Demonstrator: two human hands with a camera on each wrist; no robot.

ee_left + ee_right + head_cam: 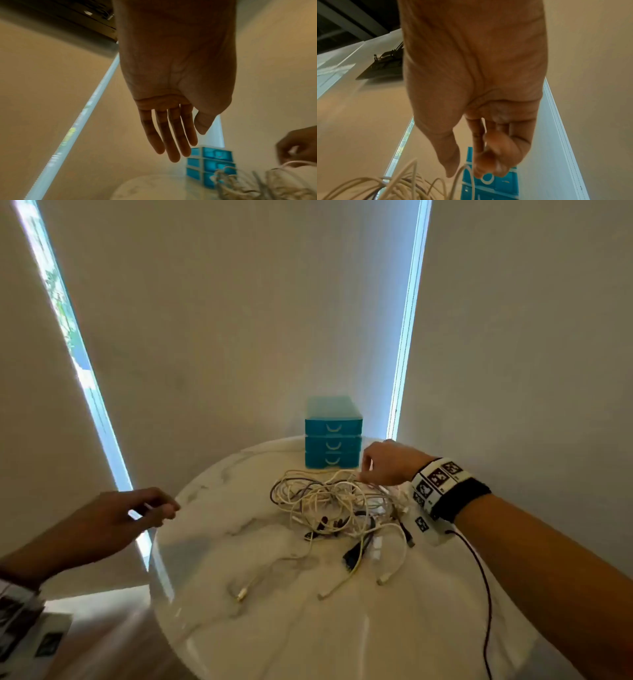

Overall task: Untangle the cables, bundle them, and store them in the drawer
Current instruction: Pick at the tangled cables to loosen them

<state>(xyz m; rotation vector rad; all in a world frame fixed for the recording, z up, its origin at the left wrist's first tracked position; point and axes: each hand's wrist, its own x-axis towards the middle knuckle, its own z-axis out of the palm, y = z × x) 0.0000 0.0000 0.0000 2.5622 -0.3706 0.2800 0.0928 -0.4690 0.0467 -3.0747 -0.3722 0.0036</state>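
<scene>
A tangle of white, cream and dark cables (335,505) lies on the round marble table (274,628), in front of a small blue three-drawer unit (333,436) with all drawers closed. My right hand (363,478) reaches over the far side of the tangle and pinches a white cable loop (471,186) between thumb and curled fingers (488,159). My left hand (169,513) hovers at the table's left edge, apart from the cables and holding nothing. In the left wrist view its fingers (173,142) are straight. The drawer unit (216,162) and tangle (257,186) lie beyond them.
Loose cable ends with plugs (243,594) trail toward the near side of the table. A thin dark wire (486,594) runs from my right wrist band down past the table's right edge. Walls and window strips stand close behind the drawer unit.
</scene>
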